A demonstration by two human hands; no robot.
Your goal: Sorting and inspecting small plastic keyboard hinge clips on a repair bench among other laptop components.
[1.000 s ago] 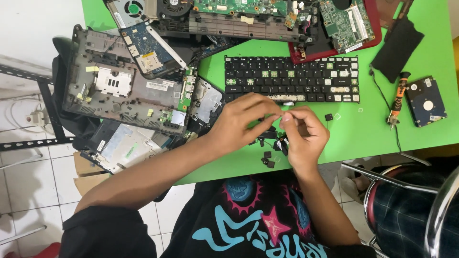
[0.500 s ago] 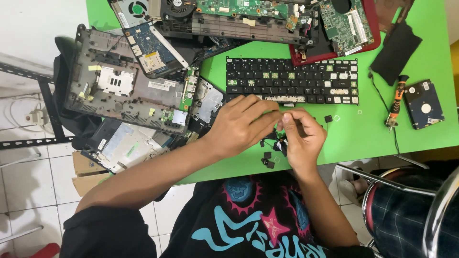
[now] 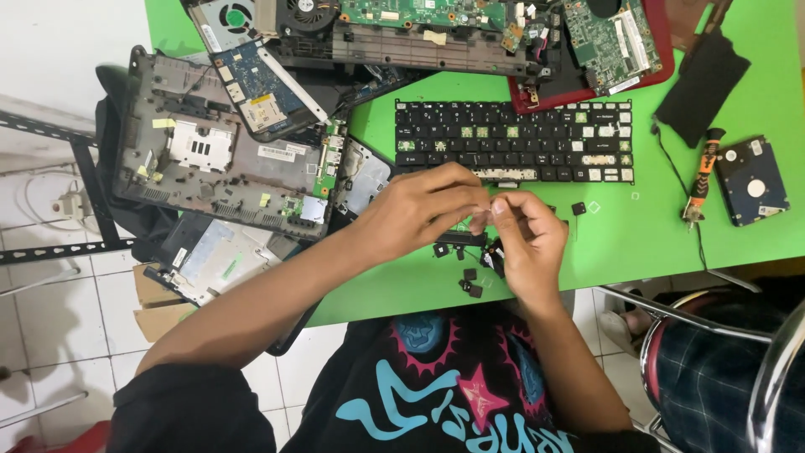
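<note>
Black keycaps (image 3: 470,281) lie loose on the green table (image 3: 637,243) just under and between the two hands, some right at the near edge. The left hand (image 3: 423,210) and right hand (image 3: 524,239) meet fingertip to fingertip, both pinched narrow around something small and dark; it is too hidden to name for certain, though it looks like a single keycap or its clip. Just beyond the knuckles sits the detached black laptop keyboard (image 3: 513,141), with several keys already missing, their pale sockets showing.

The main risk, as I judge it, is the small part springing out of the pinch: with so slight a grip, too much squeeze or a slip could flick it off the table toward the lap or the tiled floor (image 3: 50,285). A wrist dragging across could also sweep the loose keycaps over the edge. One more keycap (image 3: 579,208) lies just right of the right hand, apart from the rest and easy to overlook.
</note>
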